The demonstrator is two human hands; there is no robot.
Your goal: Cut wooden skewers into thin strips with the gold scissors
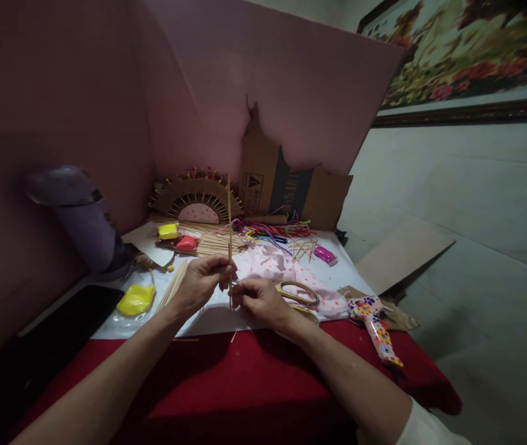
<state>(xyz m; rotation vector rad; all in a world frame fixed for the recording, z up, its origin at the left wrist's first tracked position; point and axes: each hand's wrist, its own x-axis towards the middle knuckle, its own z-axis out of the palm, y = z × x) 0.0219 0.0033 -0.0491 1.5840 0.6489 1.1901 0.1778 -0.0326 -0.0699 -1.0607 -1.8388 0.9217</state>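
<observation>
Upright between my hands stands a thin bamboo stick [229, 216], its upper end reaching above the table items. My left hand [205, 281] pinches it around the middle. Lower down, the fingers of my right hand [260, 301] close around the stick's lower part; the fingertips are partly hidden. Scissors with gold handles [298, 290] lie just beyond my right hand, their blades out of sight. More loose sticks [173, 285] rest on the white sheet beside my left hand. Pink dotted cloth [268, 262] is crumpled behind my hands.
A half-round fan-shaped stick piece [198, 198] leans at the back, near torn cardboard [263, 167]. Yellow clay [137, 300], a magenta packet [325, 255] and coloured cords [275, 233] lie around. A flowered glue gun [377, 327] sits right; a purple tumbler [89, 228] and black phone [75, 318] left.
</observation>
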